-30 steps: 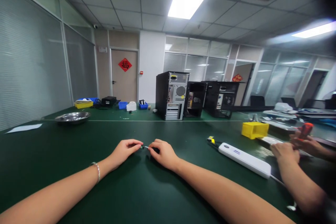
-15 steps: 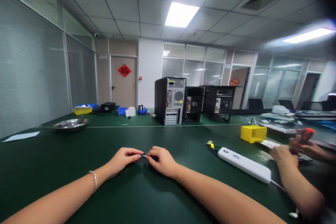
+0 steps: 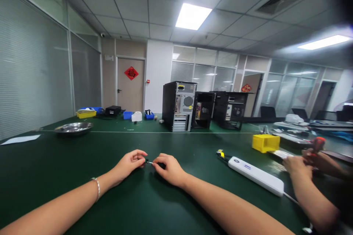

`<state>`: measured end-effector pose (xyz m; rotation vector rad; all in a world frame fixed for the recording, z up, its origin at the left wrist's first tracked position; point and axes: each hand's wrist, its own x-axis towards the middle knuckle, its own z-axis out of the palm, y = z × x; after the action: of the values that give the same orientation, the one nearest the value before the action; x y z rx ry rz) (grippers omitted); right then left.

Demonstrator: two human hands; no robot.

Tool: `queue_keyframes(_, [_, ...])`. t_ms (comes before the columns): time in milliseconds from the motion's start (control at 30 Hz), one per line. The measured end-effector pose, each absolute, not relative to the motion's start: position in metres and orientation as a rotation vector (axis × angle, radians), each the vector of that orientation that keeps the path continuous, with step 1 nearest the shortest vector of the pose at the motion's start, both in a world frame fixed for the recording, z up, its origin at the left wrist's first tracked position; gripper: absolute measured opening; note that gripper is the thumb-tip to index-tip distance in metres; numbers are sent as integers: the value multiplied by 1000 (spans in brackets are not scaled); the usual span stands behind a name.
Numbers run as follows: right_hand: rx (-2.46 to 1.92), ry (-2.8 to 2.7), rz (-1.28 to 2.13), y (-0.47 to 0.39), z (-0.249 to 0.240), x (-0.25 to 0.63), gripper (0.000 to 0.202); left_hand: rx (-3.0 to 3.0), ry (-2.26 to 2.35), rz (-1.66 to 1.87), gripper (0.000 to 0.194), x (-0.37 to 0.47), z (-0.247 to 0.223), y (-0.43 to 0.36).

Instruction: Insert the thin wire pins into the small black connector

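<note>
My left hand (image 3: 130, 163), with a bracelet at the wrist, pinches the dark end of a small slim piece with a thin metal shaft (image 3: 149, 162). Its index finger is lifted a little off the pinch. From the other side, my right hand (image 3: 170, 169) closes thumb and fingers at the shaft's far tip. Both hands are low over the dark green table (image 3: 116, 213), a short gap apart. Most of the piece is hidden in the fingers, so its exact kind is unclear.
A white power strip (image 3: 256, 176) and a yellow bin (image 3: 266, 143) lie to the right. Beside them a co-worker's hands (image 3: 299, 167) hold a red-handled tool (image 3: 318, 144). Computer cases (image 3: 179, 106) stand ahead; a metal bowl (image 3: 74, 128) is at left.
My left hand has drawn slightly left, its index finger lifting, so more of the metal shaft shows between the hands. My right hand has stayed nearly in place.
</note>
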<state>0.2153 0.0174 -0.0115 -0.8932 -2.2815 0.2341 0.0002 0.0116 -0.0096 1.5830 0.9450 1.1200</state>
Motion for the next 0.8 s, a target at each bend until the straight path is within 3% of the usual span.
queue_keyframes(800, [-898, -2275, 227, 17, -10, 214, 18, 1415, 887, 1187, 41, 1, -11, 12])
